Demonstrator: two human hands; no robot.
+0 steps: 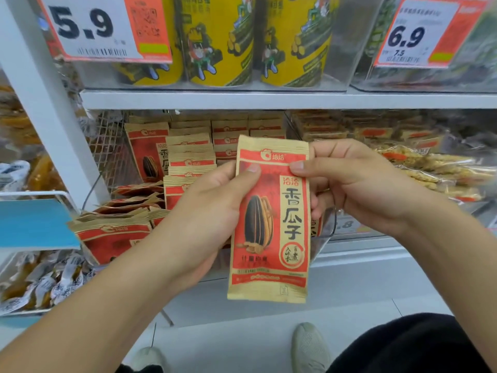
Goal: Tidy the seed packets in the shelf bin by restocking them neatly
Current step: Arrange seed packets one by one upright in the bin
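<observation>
Shop shelf, bin of seed packets, both hands gripping one packet

We have a single wide-angle view from the head, facing forward and down at a store shelf close ahead (no second view to share with), near enough that both forearms fill the lower frame.

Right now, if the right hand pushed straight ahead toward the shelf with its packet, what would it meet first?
Probably the upright red-and-tan seed packets standing in the clear shelf bin, directly behind the red-and-tan sunflower seed packet that the right hand pinches. Depth is hard to judge from one view.
</observation>
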